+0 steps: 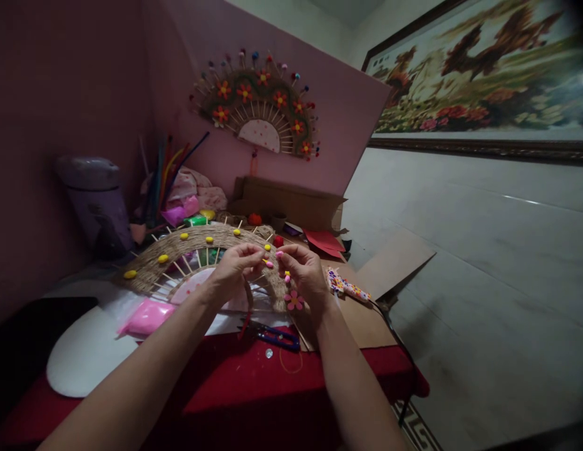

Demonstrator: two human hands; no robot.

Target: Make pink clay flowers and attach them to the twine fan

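Observation:
Over the right end of a twine-wrapped fan, both my hands are raised with their fingers pinched. My left hand grips a small pink-and-yellow clay piece at its fingertips. Between thumb and forefinger, my right hand pinches another small pink clay piece. Yellow clay dots are spaced along the fan's twine band, and wooden sticks poke out around it. Just below my right fingers are a small pink-and-yellow bit and a pink flower with a reddish centre.
Blue-handled scissors and a pink clay packet lie in front of the fan. A patterned glue gun rests on cardboard at right. Behind stand a purple bottle and a pink board bearing a finished fan.

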